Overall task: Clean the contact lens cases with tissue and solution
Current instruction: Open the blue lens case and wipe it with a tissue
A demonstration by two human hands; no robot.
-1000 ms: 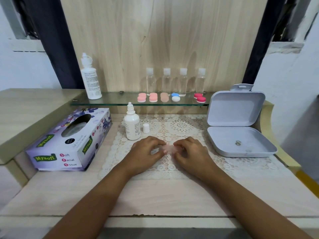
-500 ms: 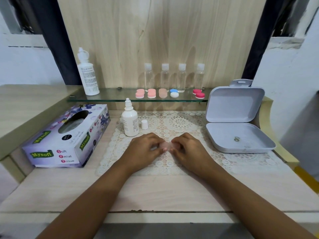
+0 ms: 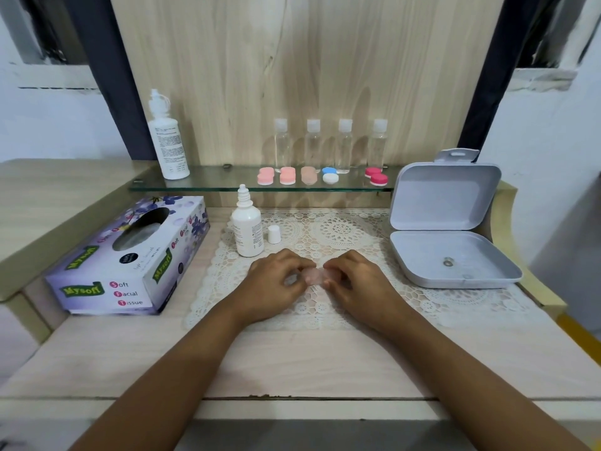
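Two bare forearms reach in over the near edge of the pale wooden desk [image 3: 292,362]. The left hand [image 3: 276,281] and the right hand [image 3: 357,284] meet knuckles-up over a white lace mat [image 3: 341,232]. Both have their fingers curled, and together they pinch a small pale pink translucent contact lens case [image 3: 313,276] between their fingertips. I cannot tell whether the case touches the mat.

Just beyond the left hand a small white dropper bottle [image 3: 247,232] stands upright and uncapped on the mat, with its little white cap [image 3: 274,234] just beside it to the right. To the left, off the mat, lies a purple floral cardboard tissue box [image 3: 130,258], its oval opening facing up. To the right sits a grey plastic hinged box [image 3: 448,255], open, with the lid standing up behind the tray.

Farther back a glass shelf [image 3: 227,180] carries a tall white squeeze bottle [image 3: 167,148] at its left end. Along the shelf runs a row of lens cases: two pink cases [image 3: 266,176], a peach case [image 3: 308,175], a blue-and-white case [image 3: 330,175] and a magenta case [image 3: 375,176]. Behind them four clear bottles with white caps [image 3: 344,146] stand against the wood panel.
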